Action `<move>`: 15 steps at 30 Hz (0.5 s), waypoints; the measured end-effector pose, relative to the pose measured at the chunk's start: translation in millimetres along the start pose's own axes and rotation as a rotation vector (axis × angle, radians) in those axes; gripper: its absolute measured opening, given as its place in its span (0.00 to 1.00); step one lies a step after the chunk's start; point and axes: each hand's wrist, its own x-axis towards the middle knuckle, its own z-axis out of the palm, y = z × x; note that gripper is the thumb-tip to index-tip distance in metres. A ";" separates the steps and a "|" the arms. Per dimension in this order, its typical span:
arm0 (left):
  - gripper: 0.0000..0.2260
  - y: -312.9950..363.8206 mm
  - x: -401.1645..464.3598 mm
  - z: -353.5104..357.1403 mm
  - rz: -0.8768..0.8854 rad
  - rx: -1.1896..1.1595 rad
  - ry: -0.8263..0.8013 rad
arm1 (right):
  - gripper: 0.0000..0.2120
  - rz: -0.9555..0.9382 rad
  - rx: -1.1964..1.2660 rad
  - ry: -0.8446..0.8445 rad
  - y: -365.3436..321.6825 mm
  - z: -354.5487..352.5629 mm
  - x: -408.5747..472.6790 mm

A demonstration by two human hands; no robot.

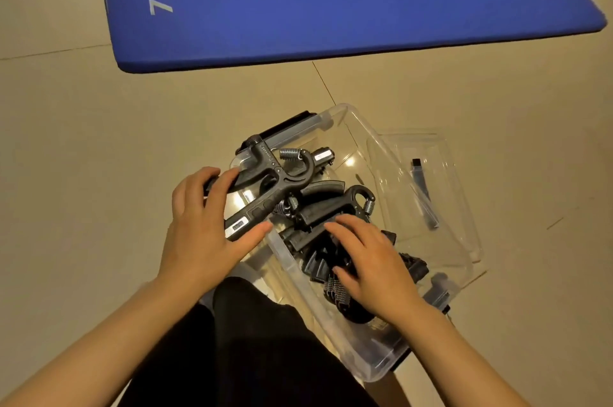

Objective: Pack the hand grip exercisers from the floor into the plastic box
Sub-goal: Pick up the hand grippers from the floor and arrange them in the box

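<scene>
Clear plastic forms the box [371, 363] that sits on a beige tiled floor [83, 141], its long axis running from the near right toward the far left. Inside lies a heap of black hand grip exercisers [328, 207] with coiled metal springs. One more exerciser [265, 184] is perched over the box's far left corner, its long axis slanting from the near left up to the far right, with the hooked spring end pointing away from the person and a small silver label at the near end of one handle. Raised lettering runs along its neck, too small to read.

The left hand [202, 227] grasps this exerciser, fingers wrapped over the upper handle and thumb stretched toward the labelled end. The right hand [371, 260] lies flat inside the box, fingers straight and spread, pressing down on the heap.

Beside the box on the right, touching it, a clear lid [464, 234] lies on the floor, with a narrow black and grey strip [424, 194] seen through it. Beyond the box spreads a blue exercise mat [331, 1] printed in pale characters that begin "716", followed by a Chinese character cut off at the frame edge. A dark-clothed leg [258, 347] shows at the bottom.
</scene>
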 end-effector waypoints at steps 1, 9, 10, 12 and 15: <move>0.38 0.5 -0.3 1.6 -0.002 0.000 0.004 | 0.38 0.025 -0.017 -0.021 4.9 -2.9 1.9; 0.37 5.0 6.5 9.9 -0.023 -0.027 0.017 | 0.50 -0.086 -0.068 -0.314 13.3 -12.0 48.2; 0.36 5.1 6.6 9.9 -0.022 -0.025 0.016 | 0.49 -0.112 -0.078 -0.325 12.0 -10.6 52.7; 0.36 5.1 6.8 9.8 -0.017 -0.014 0.014 | 0.47 -0.166 -0.102 -0.306 11.5 -9.3 56.9; 0.36 5.3 7.7 9.4 -0.008 -0.004 0.019 | 0.47 -0.234 -0.133 -0.235 12.9 -15.1 53.6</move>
